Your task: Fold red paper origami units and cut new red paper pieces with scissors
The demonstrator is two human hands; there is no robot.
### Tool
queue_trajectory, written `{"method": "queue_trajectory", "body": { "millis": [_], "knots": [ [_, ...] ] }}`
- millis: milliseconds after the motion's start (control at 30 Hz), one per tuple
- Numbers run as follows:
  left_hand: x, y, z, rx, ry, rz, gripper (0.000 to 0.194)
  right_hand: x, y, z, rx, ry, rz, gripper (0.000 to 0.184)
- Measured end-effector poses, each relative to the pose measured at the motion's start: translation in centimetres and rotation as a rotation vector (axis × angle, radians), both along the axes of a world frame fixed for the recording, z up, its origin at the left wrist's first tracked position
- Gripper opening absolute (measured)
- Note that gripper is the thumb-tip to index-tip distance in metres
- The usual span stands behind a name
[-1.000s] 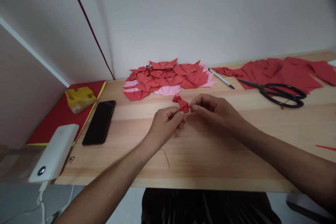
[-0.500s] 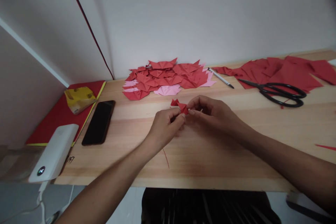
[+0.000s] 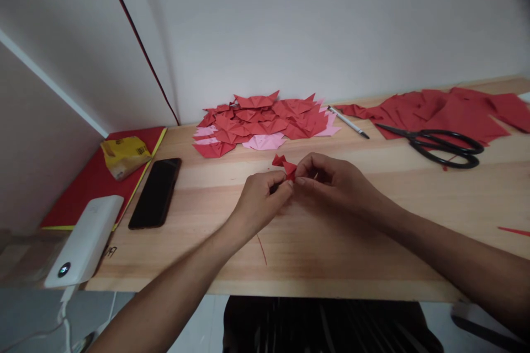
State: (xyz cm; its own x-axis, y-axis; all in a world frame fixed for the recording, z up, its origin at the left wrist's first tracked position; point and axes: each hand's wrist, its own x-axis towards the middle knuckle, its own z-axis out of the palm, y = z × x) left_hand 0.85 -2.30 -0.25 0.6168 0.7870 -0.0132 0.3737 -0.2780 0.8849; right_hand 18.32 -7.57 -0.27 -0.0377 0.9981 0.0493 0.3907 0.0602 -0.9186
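Observation:
A small piece of folded red paper (image 3: 285,165) is held over the middle of the table, its pointed flaps sticking up and to the left. My left hand (image 3: 265,193) pinches its lower edge between thumb and forefinger. From the other side, the thumb and forefinger of my right hand (image 3: 331,176) close on its right end, hiding part of the paper. Beyond both hands, a heap of folded red and pink paper shapes (image 3: 256,124) lies against the wall. A thin red paper strip (image 3: 262,249) rests near my left wrist.
Black-handled scissors (image 3: 445,146) lie on the right, before a pile of red paper (image 3: 447,113). A pen (image 3: 349,122) sits between the piles. Leftward are a phone (image 3: 155,193), a white power bank (image 3: 85,242) with a cable, and a yellow packet (image 3: 126,155) on a red folder (image 3: 78,193).
My right hand has moved slightly left and down, its fingertips now closed on the paper's right end. The folded piece has turned a little; my left hand keeps its pinch.

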Motion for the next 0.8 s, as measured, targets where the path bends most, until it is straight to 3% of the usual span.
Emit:
{"method": "queue_trajectory", "body": {
  "millis": [233, 533, 800],
  "knots": [
    [-0.03, 0.08, -0.41, -0.006, -0.006, 0.045, 0.024, 0.40, 0.19, -0.19, -0.024, 0.024, -0.041, 0.016],
    [-0.03, -0.14, 0.18, 0.023, 0.043, 0.016, 0.026, 0.05, 0.16, 0.09, -0.031, 0.032, -0.032, 0.016],
    [-0.06, 0.13, -0.35, -0.091, -0.015, 0.010, 0.024, -0.09, -0.10, 0.25, 0.033, 0.003, -0.029, 0.014]
  ]
}}
